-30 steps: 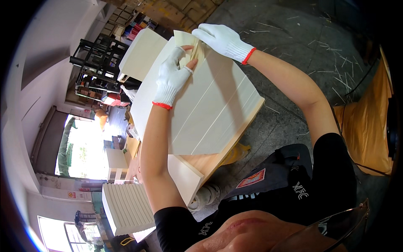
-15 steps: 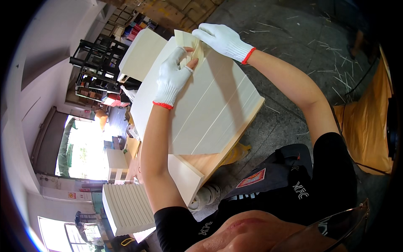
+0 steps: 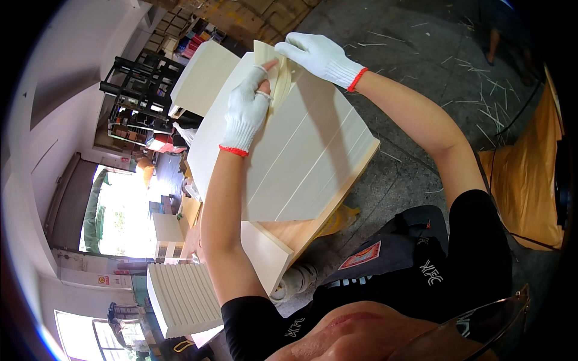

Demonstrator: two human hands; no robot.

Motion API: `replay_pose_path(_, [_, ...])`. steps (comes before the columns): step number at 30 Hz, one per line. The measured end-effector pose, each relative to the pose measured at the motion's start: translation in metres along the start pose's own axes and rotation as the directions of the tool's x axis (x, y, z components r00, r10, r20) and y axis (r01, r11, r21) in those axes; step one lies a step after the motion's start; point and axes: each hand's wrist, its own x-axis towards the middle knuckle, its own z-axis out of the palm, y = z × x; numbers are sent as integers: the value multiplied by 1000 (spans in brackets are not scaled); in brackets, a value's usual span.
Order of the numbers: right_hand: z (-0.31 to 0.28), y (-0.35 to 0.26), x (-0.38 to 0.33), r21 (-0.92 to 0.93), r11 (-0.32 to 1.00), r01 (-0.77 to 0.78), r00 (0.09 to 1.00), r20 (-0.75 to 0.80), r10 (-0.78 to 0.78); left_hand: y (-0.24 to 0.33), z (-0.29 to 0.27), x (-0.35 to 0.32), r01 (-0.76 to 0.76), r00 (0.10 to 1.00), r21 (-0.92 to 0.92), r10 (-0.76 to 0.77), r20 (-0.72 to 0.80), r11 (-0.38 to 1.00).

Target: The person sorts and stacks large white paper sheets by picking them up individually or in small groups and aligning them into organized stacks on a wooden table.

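A small bundle of thin pale wooden sheets (image 3: 282, 84) stands fanned up at the far end of a low, pale stack of flat boards (image 3: 295, 156). My right hand (image 3: 319, 57), in a white knitted glove with a red cuff, is closed on the bundle's far right edge. On its left side is my left hand (image 3: 248, 105), gloved the same way but with thumb and forefinger tips bare. Its forefinger lies stretched against the sheets, the thumb apart from it below. The other left fingers are partly hidden.
The boards rest on a wooden table (image 3: 280, 228) with a white panel (image 3: 265, 256) at its near end. Another pale stack (image 3: 205, 78) stands beyond, and a ridged white stack (image 3: 183, 298) lower left. Thin offcuts (image 3: 490, 111) litter the floor. An orange-brown sheet (image 3: 524, 174) hangs at right.
My left thumb and forefinger have shifted slightly up and left against the sheets, which now stand fanned a little differently. My right hand has hardly moved. A person's leg shows more at the far right.
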Motion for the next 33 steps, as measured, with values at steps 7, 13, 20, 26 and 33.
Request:
replay_pose_path(7, [4,-1,0,33,999,35,999,-31,-34,-31,7,9,-178,983,54,180,-37,983])
replay_pose_path(13, [2,2,0,22,999,35,998,-45,-34,-26,7,10,-126,992,12,126,-18,992])
replay_pose_path(20, [2,-3,-1,41,999,-18,1000,-14,19,-4,6,0,-123,986,4,122,-115,992])
replay_pose_path(26, [7,4,-1,59,998,37,996,-79,-32,-12,3,5,-109,994,65,109,7,992])
replay_pose_path(33, [6,5,1,54,999,3,999,-42,-1,-21,5,8,-120,993,32,120,6,992])
